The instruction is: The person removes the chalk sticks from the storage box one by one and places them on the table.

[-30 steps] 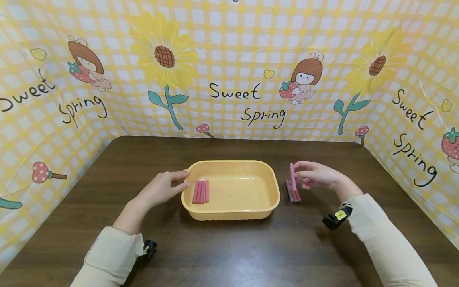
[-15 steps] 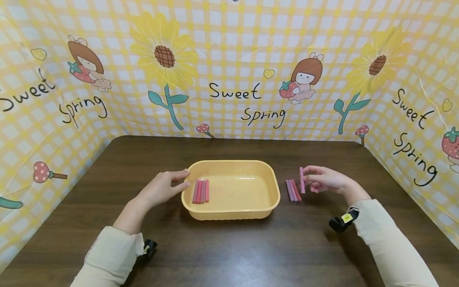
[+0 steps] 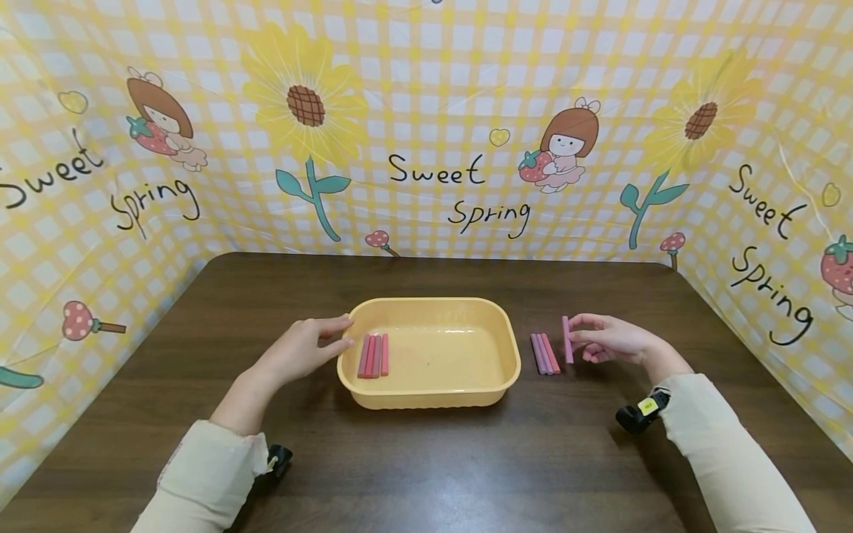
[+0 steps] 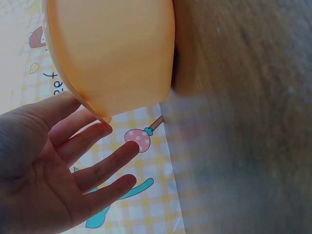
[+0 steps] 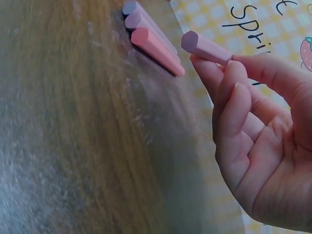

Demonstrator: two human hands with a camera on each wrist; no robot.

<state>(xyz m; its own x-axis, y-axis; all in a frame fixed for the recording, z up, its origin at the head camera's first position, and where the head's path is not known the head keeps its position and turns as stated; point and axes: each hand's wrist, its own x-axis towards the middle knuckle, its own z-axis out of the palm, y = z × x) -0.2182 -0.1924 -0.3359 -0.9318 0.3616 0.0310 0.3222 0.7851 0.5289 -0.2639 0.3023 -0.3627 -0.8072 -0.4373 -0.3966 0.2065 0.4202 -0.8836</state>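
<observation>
Head view: A person's right hand (image 3: 611, 339) pinches a slim, mauve-pink, six-sided stick (image 3: 567, 340) just to the right of a row of three purple, mauve and red-pink sticks (image 3: 545, 354) on a dark brown, wood-grain table (image 3: 426, 466). The left hand (image 3: 301, 352), its fingers loosely extended, touches the rim of a pale yellow, rounded-rectangular, plastic-looking basin (image 3: 426, 398). Inside, four pink, red and mauve sticks (image 3: 373, 356) lie near the left end.

Left wrist view: Thumb and nearer fingers reach the basin's rim while the other fingers spread free of it; the exact contact behind the edge is hidden. The basin looks light and fairly stiff.

Right wrist view: Thumb and fingertips grasp the mauve-pink stick toward its far end, leaving its near end free; it appears lifted clear of the table. The material cannot be told, but the stick looks light, rigid and perhaps brittle. Its flat facets should limit rolling, and a gentle pinch across two opposite faces, nearer mid-length, would likely steady it best.
</observation>
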